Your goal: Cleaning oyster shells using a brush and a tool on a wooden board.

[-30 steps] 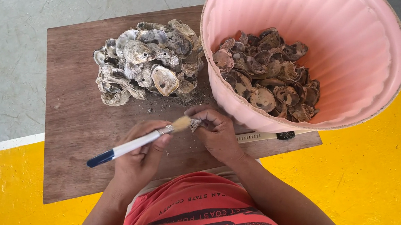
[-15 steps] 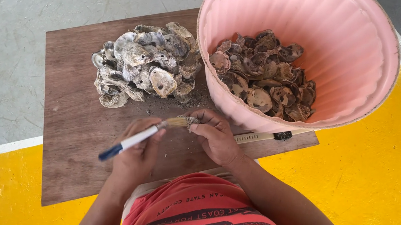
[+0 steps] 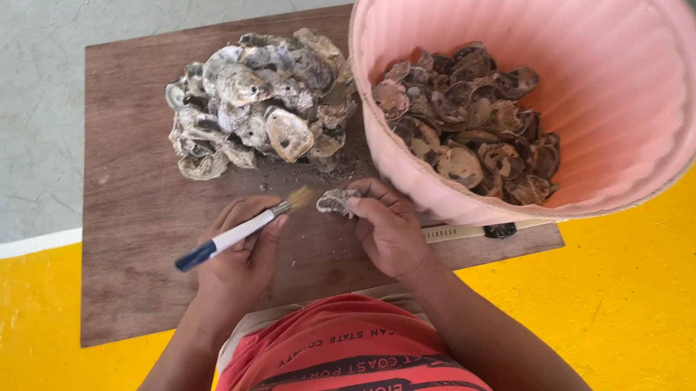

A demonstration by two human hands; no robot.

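Head view, looking down: a small paintbrush is gripped in the left hand, its bristles just beside a single oyster shell pinched in the right hand above a wooden board. A shell pile lies near, beside a pink bucket of shells. The shell's rough edges could be a hazard to fingertips, and the shell could be knocked loose by a hard stroke.

Pink ribbed bucket, grey-brown shells
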